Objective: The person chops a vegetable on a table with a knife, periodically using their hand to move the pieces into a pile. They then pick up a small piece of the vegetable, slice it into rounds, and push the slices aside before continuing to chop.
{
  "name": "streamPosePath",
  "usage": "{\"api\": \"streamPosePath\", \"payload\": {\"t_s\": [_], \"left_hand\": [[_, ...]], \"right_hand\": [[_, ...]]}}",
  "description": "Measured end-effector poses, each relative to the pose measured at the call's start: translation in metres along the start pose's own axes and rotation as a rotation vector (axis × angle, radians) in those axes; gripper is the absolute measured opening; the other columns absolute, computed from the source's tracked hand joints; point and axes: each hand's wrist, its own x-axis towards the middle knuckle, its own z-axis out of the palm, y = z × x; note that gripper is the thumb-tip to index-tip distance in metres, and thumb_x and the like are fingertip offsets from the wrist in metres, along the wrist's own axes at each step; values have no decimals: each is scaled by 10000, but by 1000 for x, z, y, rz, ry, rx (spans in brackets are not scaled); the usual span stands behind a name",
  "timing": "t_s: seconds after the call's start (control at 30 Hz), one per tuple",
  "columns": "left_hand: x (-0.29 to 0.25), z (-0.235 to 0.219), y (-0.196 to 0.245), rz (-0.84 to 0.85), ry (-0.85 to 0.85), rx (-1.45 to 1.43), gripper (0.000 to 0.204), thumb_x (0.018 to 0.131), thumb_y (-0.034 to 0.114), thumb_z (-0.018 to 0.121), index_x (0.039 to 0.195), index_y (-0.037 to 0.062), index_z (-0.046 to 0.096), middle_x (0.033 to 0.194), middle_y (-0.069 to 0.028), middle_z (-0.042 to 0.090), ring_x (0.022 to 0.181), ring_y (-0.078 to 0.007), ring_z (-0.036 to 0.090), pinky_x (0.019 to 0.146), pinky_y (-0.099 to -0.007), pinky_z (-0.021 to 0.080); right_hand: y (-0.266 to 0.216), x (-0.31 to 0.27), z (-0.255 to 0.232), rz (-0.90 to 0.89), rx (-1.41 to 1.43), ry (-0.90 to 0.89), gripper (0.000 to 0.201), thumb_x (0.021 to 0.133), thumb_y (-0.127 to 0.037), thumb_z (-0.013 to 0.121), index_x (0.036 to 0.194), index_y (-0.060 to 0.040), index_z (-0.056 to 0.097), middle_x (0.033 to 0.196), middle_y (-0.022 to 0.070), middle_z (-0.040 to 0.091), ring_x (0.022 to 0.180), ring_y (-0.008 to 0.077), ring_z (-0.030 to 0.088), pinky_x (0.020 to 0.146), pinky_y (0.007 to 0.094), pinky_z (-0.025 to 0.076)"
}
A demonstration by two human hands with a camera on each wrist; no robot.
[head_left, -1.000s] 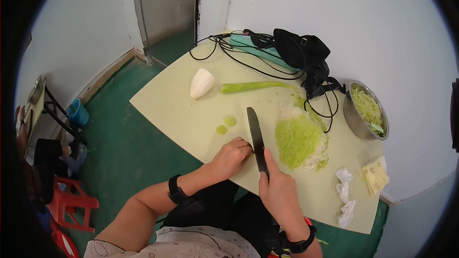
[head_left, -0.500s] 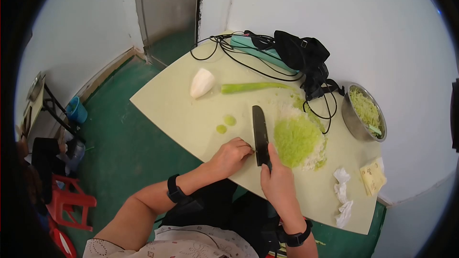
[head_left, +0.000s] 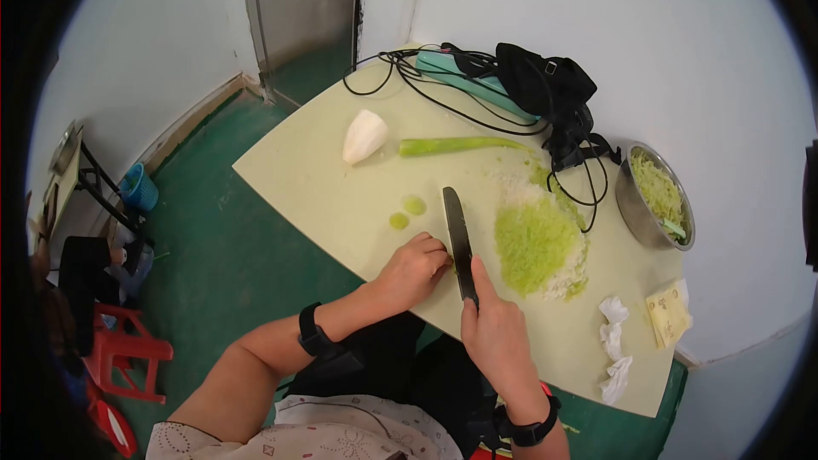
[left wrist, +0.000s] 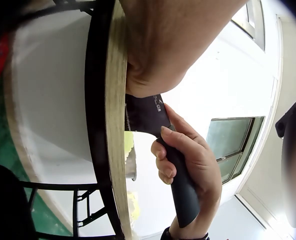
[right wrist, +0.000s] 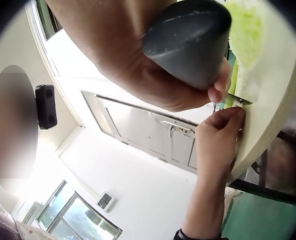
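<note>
My right hand (head_left: 498, 336) grips the black handle (left wrist: 184, 185) of a dark-bladed knife (head_left: 457, 238), its blade pointing away across the table beside my left fingertips. My left hand (head_left: 411, 271) has its fingers curled at the table's near edge, pinching a small greenish piece (right wrist: 230, 101) against the blade, mostly hidden by the fingers. Two thin green slices (head_left: 414, 204) lie beyond the left hand. A heap of finely chopped green and white bits (head_left: 537, 247) is spread right of the knife. Farther back lie a long green stalk (head_left: 460, 146) and a peeled white vegetable (head_left: 365, 137).
A metal bowl (head_left: 631, 209) of green shreds stands at the right, with a yellow packet (head_left: 668, 317) and crumpled tissues (head_left: 615, 349) nearer me. Black straps (head_left: 545, 81), cables and a teal case (head_left: 469, 83) occupy the back. A red stool (head_left: 128, 349) stands on the floor at left.
The knife blade shifted right and lifted slightly, then came back left beside my left fingertips. My left hand stays in nearly the same place; the whole view has tilted a little.
</note>
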Motion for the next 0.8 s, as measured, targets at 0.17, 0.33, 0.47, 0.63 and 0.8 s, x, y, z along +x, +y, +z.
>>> {"api": "streamPosePath", "payload": {"t_s": [0.17, 0.33, 0.47, 0.63, 0.8], "left_hand": [[0, -1, 3, 0, 10, 8, 104, 650, -22, 693, 747, -7, 659, 766, -94, 612, 770, -268, 573, 655, -349, 497], [-2, -2, 3, -15, 49, -35, 101, 652, -24, 664, 754, -23, 665, 738, -98, 584, 769, -275, 544, 667, -345, 487], [-1, 1, 3, -32, 40, -16, 115, 655, -21, 663, 769, -17, 678, 749, -97, 586, 770, -270, 543, 669, -341, 486], [-1, -4, 3, -11, 2, 1, 141, 658, -17, 693, 799, -7, 688, 805, -88, 617, 790, -261, 575, 685, -339, 499], [-2, 0, 2, -32, 8, -24, 126, 670, -20, 667, 794, -17, 686, 770, -101, 601, 789, -269, 562, 683, -340, 493]], "right_hand": [[4, 12, 12, 35, 7, 65, 504, 823, -46, 540, 1306, 41, 427, 570, 230, 527, 515, 395, 539, 496, 442, 419], [7, 11, 13, 11, 48, 113, 541, 826, -61, 528, 1341, 29, 390, 556, 171, 549, 501, 350, 565, 478, 423, 445], [-2, 4, 6, 22, 12, 61, 527, 825, -53, 537, 1332, 17, 410, 558, 196, 533, 505, 375, 547, 486, 433, 433], [0, 8, 11, -1, -36, 16, 527, 823, -58, 538, 1331, 13, 415, 555, 199, 531, 508, 373, 551, 487, 436, 436], [3, 19, 13, 18, -63, 30, 539, 820, -68, 535, 1335, 24, 406, 555, 184, 547, 523, 356, 576, 491, 432, 451]]}}
